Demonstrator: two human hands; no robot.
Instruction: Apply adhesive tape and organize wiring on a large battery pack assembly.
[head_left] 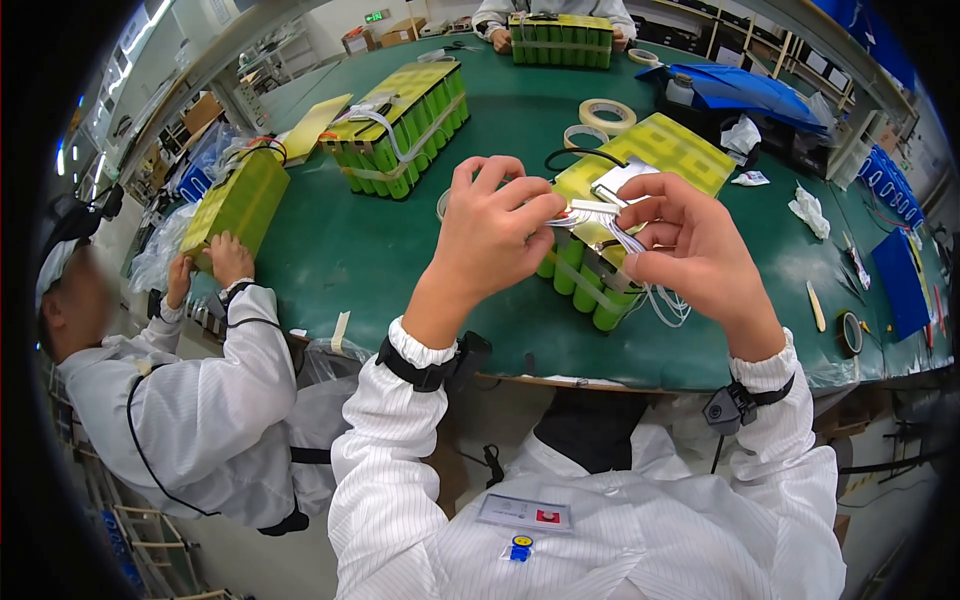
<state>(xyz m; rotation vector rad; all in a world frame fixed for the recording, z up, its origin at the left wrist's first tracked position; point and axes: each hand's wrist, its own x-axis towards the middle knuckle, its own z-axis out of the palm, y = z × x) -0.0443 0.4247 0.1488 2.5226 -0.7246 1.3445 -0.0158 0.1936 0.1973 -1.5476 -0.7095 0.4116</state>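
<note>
A white wire connector (594,207) with a bundle of thin white wires (628,240) is held up over a battery pack (700,152). The pack has green cylindrical cells and a yellow top sheet. My left hand (490,235) pinches the connector's left end, its fingertips partly hidden behind the knuckles. From the other side, the curled fingers and thumb of my right hand (690,240) close around the wires beside the connector. Loose wire loops hang down over the cells near my right thumb. Behind the connector, a silvery-white piece (622,178) lies on the pack, next to a black cable.
Another green-celled pack (405,130) stands left on the green table (400,300). Tape rolls (607,115) lie behind my pack. At left, a co-worker holds a yellow-wrapped pack (235,205); another person is at a far pack (560,42). Crumpled tissue (810,212) and a black tape roll (849,333) lie right.
</note>
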